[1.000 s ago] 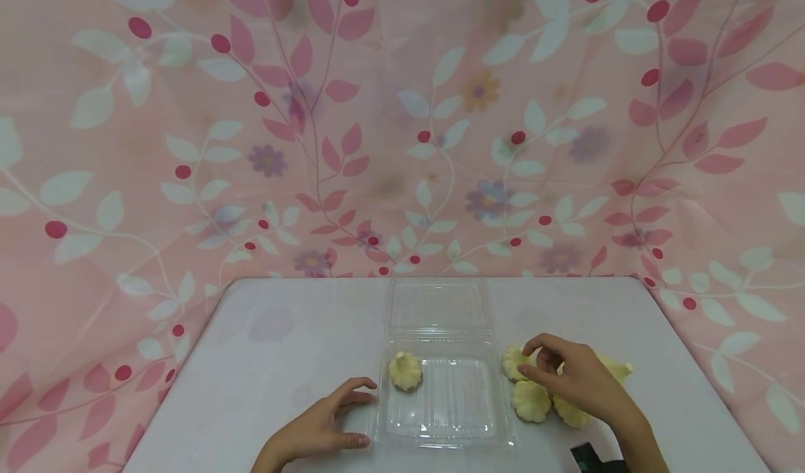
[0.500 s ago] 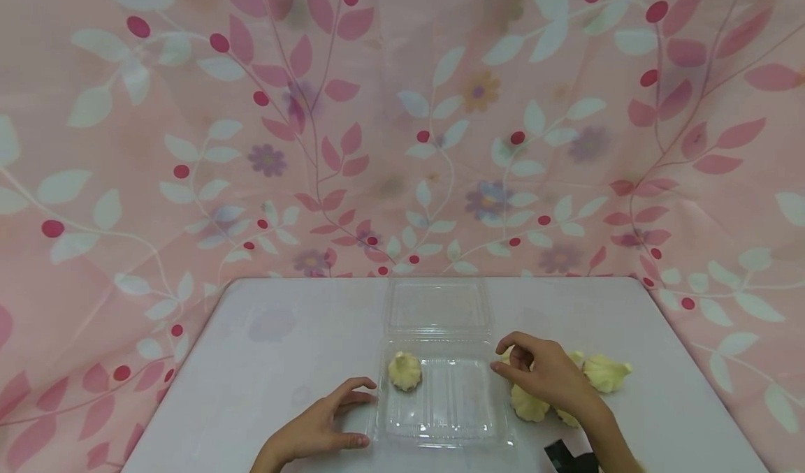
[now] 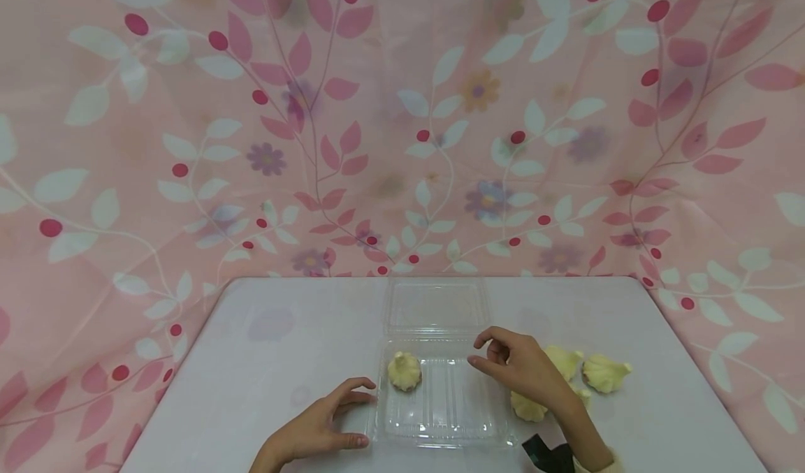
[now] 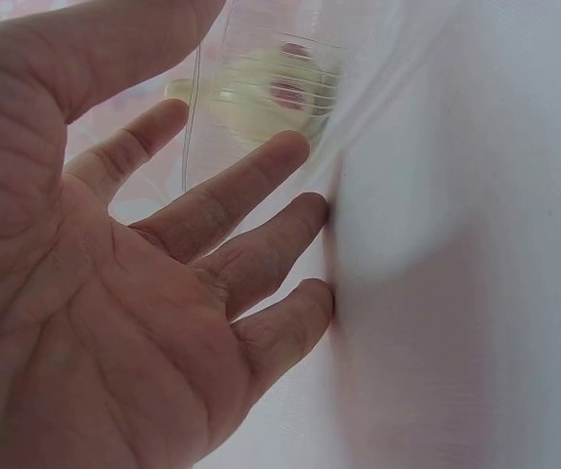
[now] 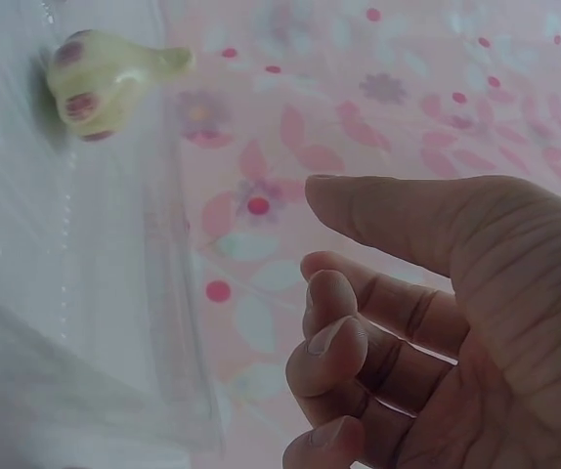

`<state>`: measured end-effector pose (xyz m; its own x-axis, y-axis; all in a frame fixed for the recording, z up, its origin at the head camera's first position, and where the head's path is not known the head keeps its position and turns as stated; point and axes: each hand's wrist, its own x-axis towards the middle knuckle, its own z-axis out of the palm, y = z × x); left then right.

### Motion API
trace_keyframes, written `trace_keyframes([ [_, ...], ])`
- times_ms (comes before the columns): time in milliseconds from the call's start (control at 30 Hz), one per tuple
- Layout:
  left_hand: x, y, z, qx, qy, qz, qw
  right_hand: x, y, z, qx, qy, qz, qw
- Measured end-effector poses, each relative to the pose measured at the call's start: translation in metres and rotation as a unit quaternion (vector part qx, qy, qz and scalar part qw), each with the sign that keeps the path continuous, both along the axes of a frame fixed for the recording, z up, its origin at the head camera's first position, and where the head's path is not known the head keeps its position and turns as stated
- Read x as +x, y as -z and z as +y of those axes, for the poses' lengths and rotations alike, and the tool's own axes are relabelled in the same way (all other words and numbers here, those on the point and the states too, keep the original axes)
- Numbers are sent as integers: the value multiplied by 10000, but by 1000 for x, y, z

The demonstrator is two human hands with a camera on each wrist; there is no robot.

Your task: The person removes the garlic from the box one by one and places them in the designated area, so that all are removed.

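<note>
A clear plastic clamshell box [image 3: 462, 399] lies on the table with its lid folded back. One pale yellow garlic bulb [image 3: 404, 371] with a stubby stem sits in its back left corner; purplish patches show on the bulb [image 5: 105, 83] in the right wrist view. My left hand [image 3: 323, 420] rests beside the box's left edge, fingers spread and holding nothing. Over the box's right side hovers my right hand [image 3: 525, 368], thumb and index apart, the other fingers loosely curled, with nothing between them. Several more garlic bulbs [image 3: 606, 373] lie right of the box, partly hidden by this hand.
The raised lid [image 3: 437, 305] reaches toward the table's back edge. Behind the white table [image 3: 264, 347] hangs a pink leaf-patterned cloth [image 3: 390, 144]. A black strap piece [image 3: 547, 453] sits at the right wrist.
My right hand has moved left from above the loose bulbs to over the box's right side, uncovering bulbs behind it. The left hand and the bulb in the box stay put.
</note>
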<state>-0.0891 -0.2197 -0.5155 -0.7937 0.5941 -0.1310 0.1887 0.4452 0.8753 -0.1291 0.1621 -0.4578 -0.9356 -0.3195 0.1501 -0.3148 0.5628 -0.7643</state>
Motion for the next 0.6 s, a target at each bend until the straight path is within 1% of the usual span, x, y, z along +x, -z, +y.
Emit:
trace_keyframes([
  [100, -1, 1, 0, 9, 20, 61, 10000, -2, 2, -6, -13, -22, -39, 10000],
  [433, -1, 4, 0, -70, 1, 73, 9999, -8, 5, -23, -211, -110, -54, 9997],
  [600, -2, 3, -1, -67, 29, 164, 9998, -10, 6, -31, -274, -133, 60, 9995],
])
